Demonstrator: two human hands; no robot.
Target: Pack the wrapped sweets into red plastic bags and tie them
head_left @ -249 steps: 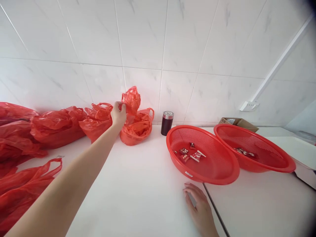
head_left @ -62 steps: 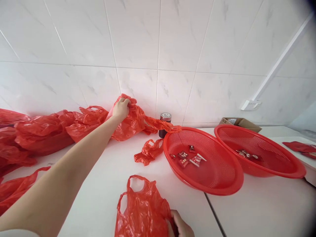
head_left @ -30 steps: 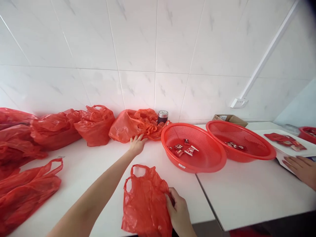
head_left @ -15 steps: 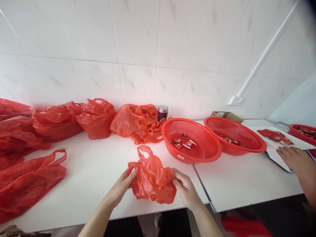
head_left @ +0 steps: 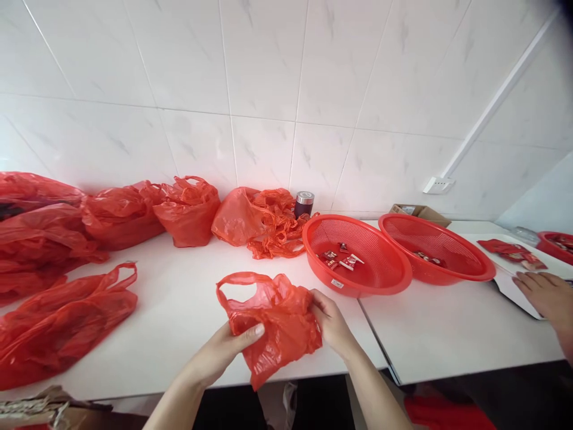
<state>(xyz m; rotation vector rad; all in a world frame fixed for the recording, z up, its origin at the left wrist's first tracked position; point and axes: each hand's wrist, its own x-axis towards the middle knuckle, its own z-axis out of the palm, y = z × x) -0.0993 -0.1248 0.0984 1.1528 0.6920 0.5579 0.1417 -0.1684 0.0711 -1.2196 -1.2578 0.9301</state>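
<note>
Between my two hands is a thin red plastic bag (head_left: pixel 282 328), crumpled, with one handle loop standing out at its upper left. My left hand (head_left: pixel 224 352) grips its left side, the thumb lying over the front and the fingers hidden behind the plastic. At the bag's right edge my right hand (head_left: pixel 330 322) is closed on the gathered film. Just beyond, to the right, a red plastic colander basket (head_left: pixel 380 275) holds several small wrapped sweets (head_left: pixel 349 261).
A second red basket (head_left: pixel 465 272) stands to the right. Filled red bags (head_left: pixel 190 215) line the wall, left of loose bags (head_left: pixel 277 215) and a dark lidded cup (head_left: pixel 304 204). At far right, another person's hand (head_left: pixel 544 295) rests beside red packets (head_left: pixel 510 251).
The bag has turned and spread, its handle loop now opening to the left. My left thumb has moved across its front. The view has shifted slightly left.
</note>
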